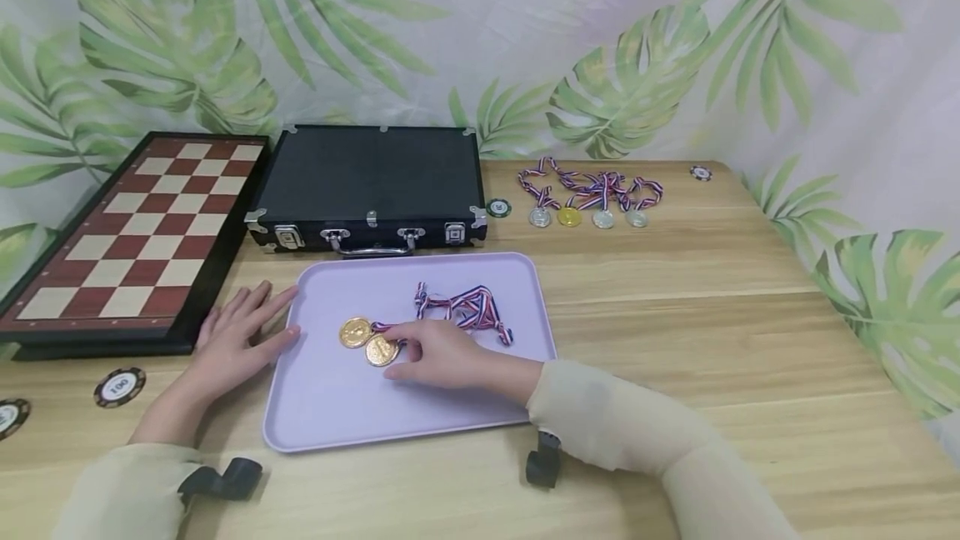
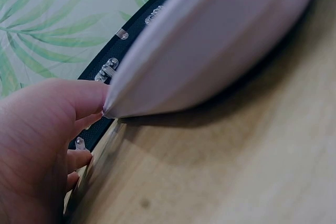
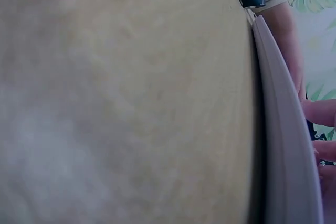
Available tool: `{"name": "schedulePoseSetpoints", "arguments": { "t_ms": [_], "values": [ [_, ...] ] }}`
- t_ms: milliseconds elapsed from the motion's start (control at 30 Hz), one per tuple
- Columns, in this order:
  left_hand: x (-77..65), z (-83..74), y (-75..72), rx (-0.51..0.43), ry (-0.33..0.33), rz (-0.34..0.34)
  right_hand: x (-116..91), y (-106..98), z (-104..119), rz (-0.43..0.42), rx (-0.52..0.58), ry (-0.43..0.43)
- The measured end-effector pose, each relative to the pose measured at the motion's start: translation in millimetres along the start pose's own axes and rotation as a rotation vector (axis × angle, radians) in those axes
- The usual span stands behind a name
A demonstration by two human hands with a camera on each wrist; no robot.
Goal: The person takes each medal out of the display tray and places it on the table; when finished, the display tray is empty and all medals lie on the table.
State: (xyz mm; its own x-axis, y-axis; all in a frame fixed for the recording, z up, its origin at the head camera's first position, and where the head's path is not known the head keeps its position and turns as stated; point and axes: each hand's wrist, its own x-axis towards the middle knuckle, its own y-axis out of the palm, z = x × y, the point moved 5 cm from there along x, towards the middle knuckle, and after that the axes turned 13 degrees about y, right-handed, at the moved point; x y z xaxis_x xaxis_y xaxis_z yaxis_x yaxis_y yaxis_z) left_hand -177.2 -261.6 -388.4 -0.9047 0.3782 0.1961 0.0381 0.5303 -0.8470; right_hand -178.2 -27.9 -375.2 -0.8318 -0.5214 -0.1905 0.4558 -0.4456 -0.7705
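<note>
Centrally, the tray: We look down on a pale purple tray (image 1: 337, 415) lying on the wooden table (image 1: 675, 357), its raised rim presumably there to stop small things sliding off.
Right hand: We find the right hand (image 1: 442, 354) over the tray, forefinger and thumb pinching a gold medal (image 1: 380, 351) by its edge, a hold that seems suited to a thin, flat disc.
Second gold medal (image 1: 355, 332): It lies just beside the first, toward the left hand.
Striped ribbons (image 1: 476, 302): We see them bunched in the tray, seemingly laid back so the medals' faces stay uncovered.
Left hand (image 1: 240, 340): Fingers extended, thumb and forefinger touching the tray's left rim, apparently to steady it.
Far row: Four more medals (image 1: 569, 217), one gold and three silver, sit right of the black case (image 1: 375, 173), ribbons gathered behind, perhaps for display.
Left side: We note a chessboard (image 1: 150, 227) and, nearer us, two poker chips (image 1: 120, 387).
</note>
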Motion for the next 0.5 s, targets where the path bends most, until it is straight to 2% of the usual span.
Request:
{"name": "schedulePoseSetpoints", "arguments": {
  "t_ms": [100, 233, 500],
  "values": [
    [1.3, -0.6, -1.0, 0.004, 0.002, 0.003, 3.0, 1.0, -0.5, -0.023, -0.090, 0.012],
    [2.1, -0.2, -1.2, 0.005, -0.002, 0.009, 4.5, 2.5, 0.4, -0.060, -0.145, 0.048],
    [0.7, 0.9, 0.0, -0.001, 0.001, 0.001, -5.4, 7.7, 6.6, -0.135, -0.272, 0.012]
  ]
}}
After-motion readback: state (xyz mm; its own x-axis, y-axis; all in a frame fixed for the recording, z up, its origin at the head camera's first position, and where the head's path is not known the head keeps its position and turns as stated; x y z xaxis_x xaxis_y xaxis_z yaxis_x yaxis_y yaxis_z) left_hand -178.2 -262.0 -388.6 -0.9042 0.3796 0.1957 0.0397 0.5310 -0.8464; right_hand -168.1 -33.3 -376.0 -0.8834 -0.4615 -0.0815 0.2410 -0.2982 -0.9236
